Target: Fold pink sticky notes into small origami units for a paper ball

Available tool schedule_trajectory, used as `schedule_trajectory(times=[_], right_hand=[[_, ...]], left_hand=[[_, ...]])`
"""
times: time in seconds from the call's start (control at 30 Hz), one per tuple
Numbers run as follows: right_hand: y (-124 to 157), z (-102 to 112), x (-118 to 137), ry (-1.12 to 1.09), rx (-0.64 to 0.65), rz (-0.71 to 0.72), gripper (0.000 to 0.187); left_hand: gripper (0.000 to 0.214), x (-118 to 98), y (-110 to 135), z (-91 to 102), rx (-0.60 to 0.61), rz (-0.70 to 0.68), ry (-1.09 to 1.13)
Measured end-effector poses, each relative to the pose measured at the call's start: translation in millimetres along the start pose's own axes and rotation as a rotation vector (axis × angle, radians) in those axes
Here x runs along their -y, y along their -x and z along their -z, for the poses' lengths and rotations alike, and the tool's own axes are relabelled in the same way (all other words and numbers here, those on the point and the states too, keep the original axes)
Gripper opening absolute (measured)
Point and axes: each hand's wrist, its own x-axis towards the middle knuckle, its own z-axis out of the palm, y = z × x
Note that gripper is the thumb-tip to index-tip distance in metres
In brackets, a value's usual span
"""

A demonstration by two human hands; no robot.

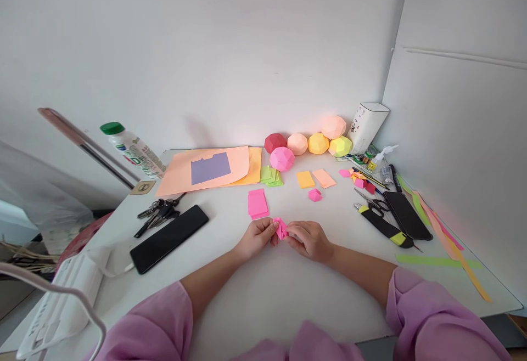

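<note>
Between my two hands is a small folded pink paper piece point(280, 229). My left hand point(259, 237) pinches its left side between thumb and fingers. From the right, my right hand point(309, 240) grips the other edge with its fingertips. Just behind my left hand lies a stack of pink paper slips point(257, 203). A finished-looking pink folded unit point(315, 195) rests beyond my right hand. Farther back are an orange paper slip point(305, 179), a peach slip point(323, 178) and several green slips point(272, 176).
Faceted paper balls point(282, 159) stand by the wall. At right lie scissors point(375, 203), a utility knife point(382, 226), a black phone point(407, 215) and paper strips point(438, 261). Keys point(161, 212), a black power bank-like slab point(169, 238), large paper sheets point(177, 171) and a bottle point(134, 150) occupy the left.
</note>
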Motion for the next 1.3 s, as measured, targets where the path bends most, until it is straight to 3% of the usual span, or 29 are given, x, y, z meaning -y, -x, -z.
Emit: schedule_trajectory(times=[0.23, 0.33, 0.57, 0.8, 0.93, 1.13, 1.3], right_hand=[[3.3, -3.9, -2.8, 0.025, 0.036, 0.007, 0.011], [3.1, -4.9, -3.2, 0.059, 0.056, 0.028, 0.004], [3.9, -4.6, -2.2, 0.198, 0.044, 0.077, 0.019], [1.5, -1.9, 0.2, 0.225, 0.065, 0.153, 0.017], [0.9, 1.0, -0.7, 0.244, 0.050, 0.218, 0.018], [2.1, 4.1, -1.9, 0.265, 0.045, 0.312, 0.018], [2.8, 3.5, -2.7, 0.283, 0.070, 0.346, 0.016]], left_hand=[[0.037, -2.1, -0.2, -2.7, -0.044, 0.048, -0.017], [0.038, -2.3, -0.6, -2.8, -0.052, 0.036, -0.034], [0.039, -1.0, -0.2, -4.3, -0.066, 0.051, -0.049], [0.041, -8.9, 6.4, -16.0, -0.132, 0.092, -0.031], [0.039, -10.8, 11.8, -23.1, -0.157, 0.139, 0.082], [0.029, -9.2, 10.2, -18.0, -0.083, 0.291, 0.461], [0.023, -11.7, 7.7, -13.4, -0.089, 0.397, 0.516]])
